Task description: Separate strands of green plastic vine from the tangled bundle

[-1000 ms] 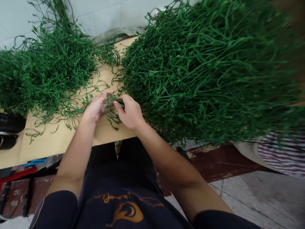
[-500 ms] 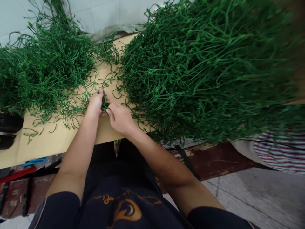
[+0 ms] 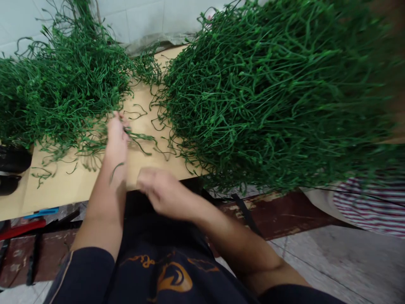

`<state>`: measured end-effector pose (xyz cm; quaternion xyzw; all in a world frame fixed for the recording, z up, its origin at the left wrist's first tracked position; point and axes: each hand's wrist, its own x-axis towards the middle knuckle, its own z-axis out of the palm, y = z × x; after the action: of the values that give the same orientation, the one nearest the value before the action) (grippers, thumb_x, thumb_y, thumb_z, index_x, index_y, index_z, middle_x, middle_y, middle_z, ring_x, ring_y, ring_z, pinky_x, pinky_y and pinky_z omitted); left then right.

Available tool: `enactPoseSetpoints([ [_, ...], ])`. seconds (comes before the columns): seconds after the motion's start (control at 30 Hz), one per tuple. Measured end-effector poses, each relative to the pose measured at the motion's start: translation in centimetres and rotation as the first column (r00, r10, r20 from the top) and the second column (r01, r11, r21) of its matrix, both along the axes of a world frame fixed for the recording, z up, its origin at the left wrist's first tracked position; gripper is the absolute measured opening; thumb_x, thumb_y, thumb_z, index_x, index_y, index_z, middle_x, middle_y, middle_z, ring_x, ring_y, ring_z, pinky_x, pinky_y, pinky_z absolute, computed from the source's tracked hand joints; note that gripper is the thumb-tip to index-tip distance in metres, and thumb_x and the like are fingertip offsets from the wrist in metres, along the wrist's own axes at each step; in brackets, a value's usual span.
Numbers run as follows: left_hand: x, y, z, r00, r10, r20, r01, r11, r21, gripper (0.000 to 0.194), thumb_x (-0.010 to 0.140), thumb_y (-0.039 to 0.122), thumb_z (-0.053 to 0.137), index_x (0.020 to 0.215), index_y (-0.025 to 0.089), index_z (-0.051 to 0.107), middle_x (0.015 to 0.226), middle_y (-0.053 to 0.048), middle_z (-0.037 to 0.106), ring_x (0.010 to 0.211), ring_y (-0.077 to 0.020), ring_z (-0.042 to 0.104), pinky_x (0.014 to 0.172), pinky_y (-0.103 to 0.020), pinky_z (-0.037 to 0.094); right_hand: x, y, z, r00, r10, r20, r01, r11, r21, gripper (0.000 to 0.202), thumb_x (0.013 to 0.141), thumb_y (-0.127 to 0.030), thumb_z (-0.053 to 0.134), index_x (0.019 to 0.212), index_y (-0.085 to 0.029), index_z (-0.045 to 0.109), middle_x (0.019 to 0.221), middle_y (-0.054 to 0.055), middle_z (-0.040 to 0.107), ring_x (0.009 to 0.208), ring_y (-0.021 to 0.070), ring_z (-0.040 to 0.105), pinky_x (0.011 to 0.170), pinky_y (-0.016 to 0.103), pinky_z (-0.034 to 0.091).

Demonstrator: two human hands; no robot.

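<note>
My left hand is over the middle of the brown sheet, its fingers closed round a small bunch of thin green stems with bud-like tips. The bunch sticks out to the right of the hand. At the sheet's front edge, my right hand is curled and smeared by motion; anything between its fingers is hidden. A short piece of stem shows against my left forearm. Loose stems lie just left of my left hand.
A large heap of similar stems fills the right side; a smaller heap stands at the left by the tiled wall. Brown sheeting covers the tabletop. Black objects sit at its left edge. Striped cloth shows lower right.
My hands have come apart. The left moved a little left with the bunch, whose stems now point right; the right drew back toward my body, to the front edge.
</note>
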<state>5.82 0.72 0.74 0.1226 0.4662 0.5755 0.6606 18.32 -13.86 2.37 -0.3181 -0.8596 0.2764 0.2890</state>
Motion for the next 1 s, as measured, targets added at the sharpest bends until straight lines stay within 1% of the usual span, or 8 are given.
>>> enactPoseSetpoints([
  [0.07,-1.0,0.2,0.5,0.997,0.062,0.047,-0.062,0.998,0.002,0.041,0.094,0.041,0.03,0.06,0.019,0.034,0.037,0.01,0.025,0.026,-0.0026,0.024,0.031,-0.014,0.018,1.4,-0.5,0.8,0.992,0.114,-0.057,-0.107,0.988,0.114,0.02,0.081,-0.006,0.04,0.066,-0.016,0.048,0.067,0.002,0.052,0.068,0.0111,0.045,0.063,0.022,0.038],
  [0.13,-1.4,0.0,0.7,0.994,-0.006,0.111,0.006,1.0,-0.002,0.041,0.095,0.038,0.031,0.06,0.018,0.035,0.038,0.008,0.03,0.029,-0.0028,0.03,0.032,-0.013,0.023,3.9,0.7,1.7,0.988,-0.12,-0.093,0.138,0.966,0.219,0.02,0.084,-0.009,0.041,0.067,-0.016,0.05,0.066,0.002,0.052,0.065,0.0104,0.046,0.061,0.023,0.038],
  [0.23,-1.3,-0.6,0.5,0.975,-0.099,0.199,0.098,0.995,0.017,0.037,0.094,0.032,0.037,0.06,0.017,0.039,0.042,0.007,0.037,0.034,-0.0038,0.04,0.036,-0.013,0.031,8.7,4.3,3.2,0.765,-0.626,-0.151,0.634,0.689,0.352,0.015,0.085,-0.018,0.045,0.075,-0.016,0.056,0.073,0.003,0.055,0.073,0.0135,0.052,0.069,0.03,0.041],
  [0.37,-1.0,-0.7,0.1,0.96,-0.108,0.259,0.101,0.994,0.043,0.037,0.094,0.024,0.035,0.059,0.016,0.041,0.043,0.006,0.037,0.036,-0.0034,0.04,0.037,-0.012,0.032,10.7,6.8,4.4,0.53,-0.834,-0.151,0.81,0.446,0.381,0.037,0.084,-0.031,0.053,0.116,-0.014,0.051,0.106,0.012,0.053,0.094,0.0207,0.055,0.081,0.039,0.042],
  [0.43,-0.9,-0.6,0.1,0.953,-0.113,0.281,0.102,0.993,0.051,0.035,0.093,0.021,0.034,0.059,0.015,0.041,0.044,0.006,0.038,0.036,-0.0028,0.039,0.037,-0.011,0.032,8.3,6.2,3.7,0.56,-0.827,-0.058,0.774,0.497,0.392,0.039,0.084,-0.034,0.053,0.115,-0.01,0.052,0.108,0.015,0.054,0.101,0.0246,0.053,0.085,0.041,0.041],
  [0.57,-0.7,-0.5,0.2,0.947,-0.083,0.311,0.074,0.996,0.038,0.036,0.094,0.016,0.031,0.059,0.016,0.039,0.044,0.006,0.036,0.035,-0.0017,0.036,0.035,-0.01,0.03,1.2,4.2,-0.2,0.758,-0.524,0.389,0.52,0.845,0.124,0.037,0.091,-0.04,0.039,0.089,-0.011,0.062,0.091,0.013,0.061,0.087,0.0228,0.057,0.076,0.035,0.043],
  [0.83,-0.7,-1.1,0.6,0.975,-0.086,0.206,0.064,0.992,0.109,0.039,0.096,0.028,0.029,0.06,0.016,0.042,0.047,0.004,0.036,0.037,-0.0022,0.032,0.037,-0.012,0.03,-2.2,6.4,-3.7,0.778,-0.521,0.35,0.538,0.841,0.056,0.03,0.089,-0.033,0.045,0.093,-0.009,0.062,0.099,0.018,0.06,0.095,0.0269,0.054,0.079,0.036,0.04],
  [1.0,0.0,-1.4,0.8,0.985,-0.108,0.136,0.094,0.99,0.105,0.05,0.093,0.05,0.025,0.073,0.015,0.055,0.058,-0.002,0.054,0.053,-0.0094,0.055,0.048,-0.018,0.042,-1.8,6.8,-4.0,0.821,-0.528,0.216,0.538,0.843,0.014,0.03,0.092,-0.027,0.036,0.079,-0.015,0.061,0.085,0.01,0.062,0.081,0.0188,0.052,0.072,0.029,0.036],
])
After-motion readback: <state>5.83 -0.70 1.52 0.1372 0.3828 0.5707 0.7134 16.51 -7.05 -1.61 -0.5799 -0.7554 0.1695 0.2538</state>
